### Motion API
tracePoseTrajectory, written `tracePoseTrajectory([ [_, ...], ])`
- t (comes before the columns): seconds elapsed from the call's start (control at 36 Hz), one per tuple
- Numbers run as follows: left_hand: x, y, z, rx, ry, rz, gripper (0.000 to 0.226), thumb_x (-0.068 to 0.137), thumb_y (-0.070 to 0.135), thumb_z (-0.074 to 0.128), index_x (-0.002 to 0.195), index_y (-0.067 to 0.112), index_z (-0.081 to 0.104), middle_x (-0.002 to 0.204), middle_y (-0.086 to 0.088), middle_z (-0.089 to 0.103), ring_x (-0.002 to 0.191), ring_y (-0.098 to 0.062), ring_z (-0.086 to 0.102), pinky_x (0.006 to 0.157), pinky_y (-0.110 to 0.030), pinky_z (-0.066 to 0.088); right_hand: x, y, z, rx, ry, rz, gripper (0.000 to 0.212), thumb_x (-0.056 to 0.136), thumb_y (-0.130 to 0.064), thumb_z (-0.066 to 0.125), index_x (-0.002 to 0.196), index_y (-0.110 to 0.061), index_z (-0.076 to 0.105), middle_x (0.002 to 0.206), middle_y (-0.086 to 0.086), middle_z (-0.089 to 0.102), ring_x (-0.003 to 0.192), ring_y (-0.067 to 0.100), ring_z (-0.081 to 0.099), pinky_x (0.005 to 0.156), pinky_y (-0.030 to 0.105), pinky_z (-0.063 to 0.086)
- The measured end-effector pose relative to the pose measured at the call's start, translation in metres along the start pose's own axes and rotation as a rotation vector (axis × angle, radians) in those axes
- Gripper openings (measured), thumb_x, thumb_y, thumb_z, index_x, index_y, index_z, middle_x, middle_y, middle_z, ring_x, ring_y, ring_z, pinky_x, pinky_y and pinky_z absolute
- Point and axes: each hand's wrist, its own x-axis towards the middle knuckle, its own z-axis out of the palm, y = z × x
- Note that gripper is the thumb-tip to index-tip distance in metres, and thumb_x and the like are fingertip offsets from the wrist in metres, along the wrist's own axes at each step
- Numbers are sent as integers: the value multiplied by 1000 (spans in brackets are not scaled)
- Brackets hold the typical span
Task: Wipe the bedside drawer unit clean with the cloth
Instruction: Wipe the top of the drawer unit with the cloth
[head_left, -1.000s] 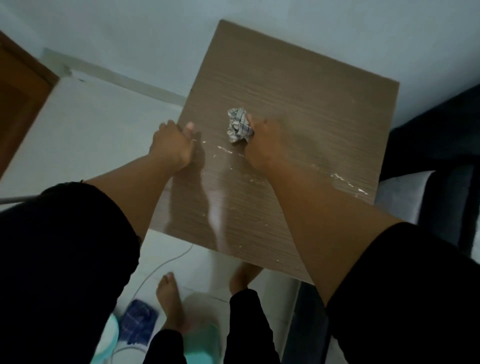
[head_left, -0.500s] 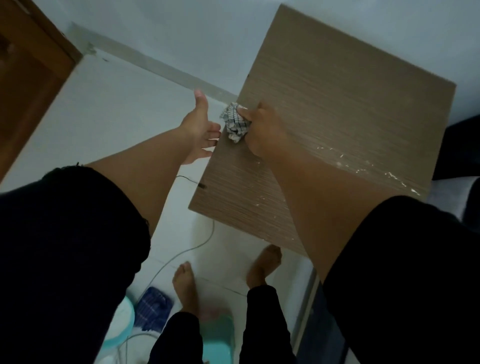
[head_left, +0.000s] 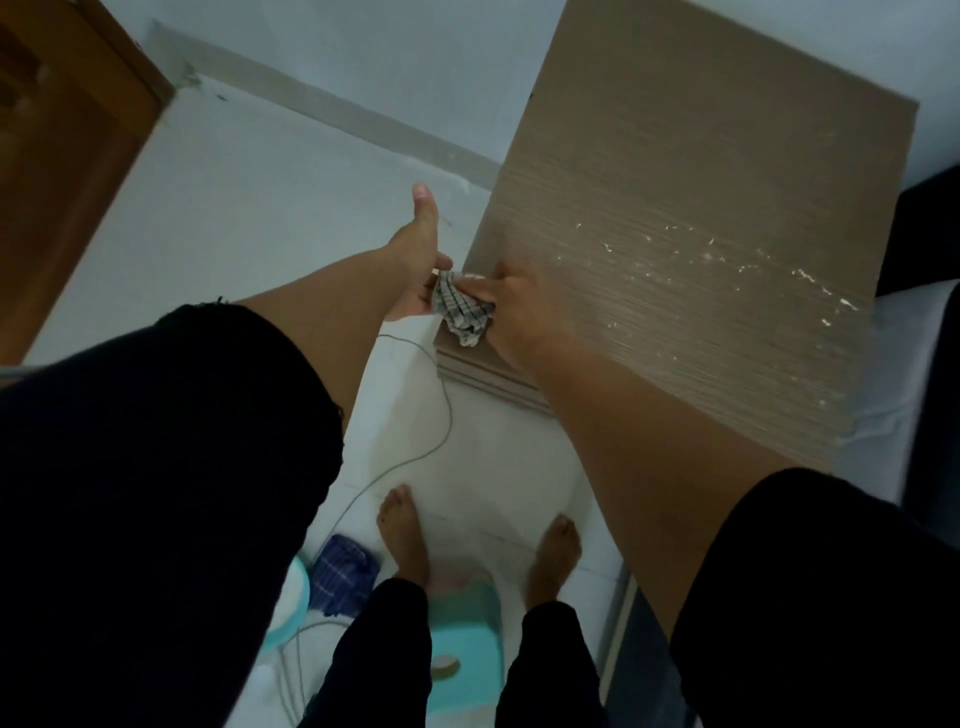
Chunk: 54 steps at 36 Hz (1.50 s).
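Observation:
The bedside drawer unit (head_left: 691, 218) has a brown wood-grain top with white crumbs scattered across its right half. My right hand (head_left: 519, 312) is shut on a crumpled checked cloth (head_left: 462, 312) at the top's near-left corner. My left hand (head_left: 421, 265) is held open just off the left edge, palm up and thumb raised, right beside the cloth. Whether anything lies in its palm cannot be made out.
A thin grey cable (head_left: 415, 441) runs over the white floor below the unit. A blue checked cloth (head_left: 340, 574), a teal stool (head_left: 465, 654) and a pale basin (head_left: 288, 608) lie by my bare feet. A brown door (head_left: 57, 171) is at the left, a bed (head_left: 904, 364) at the right.
My right hand has dragged the cloth from the middle of the top to its near-left corner. My left hand left the top and now sits open beside the edge.

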Motion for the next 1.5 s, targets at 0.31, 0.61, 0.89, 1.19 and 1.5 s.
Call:
tracePoseTrajectory([
  [0.31,-7,-37,13,221,91,79,96,86,74,2,129,6,55,137,-7,54,129,-26,47,112,-40,34,-55,9,14,-48,11,-125,41,89,-22,62,129,-32,57,116,7,52,111,25,45,85,28,34],
  [0.61,-23,-31,32,829,324,328,40,98,30,47,131,10,58,137,-12,54,127,-29,48,106,-31,38,-70,32,-4,67,10,-143,34,85,-12,66,118,-14,67,116,16,57,105,31,55,80,26,39],
  [0.89,2,-17,49,1143,273,540,47,92,3,49,138,13,46,145,-11,40,129,-33,43,104,-37,40,-7,70,-57,52,325,82,32,97,-21,48,126,-13,59,117,9,56,103,20,49,81,21,34],
  [1.19,25,-14,61,1353,365,578,51,96,2,43,145,10,32,148,-14,38,133,-32,41,106,-40,39,42,92,-88,-47,275,348,38,96,-5,49,134,-5,44,138,14,43,127,26,42,102,30,38],
  [1.5,28,-13,55,1406,334,606,61,96,6,46,151,12,22,155,-9,26,143,-28,25,113,-39,30,44,92,-62,195,252,319,29,95,-32,52,114,-12,60,108,7,47,98,16,45,75,21,28],
])
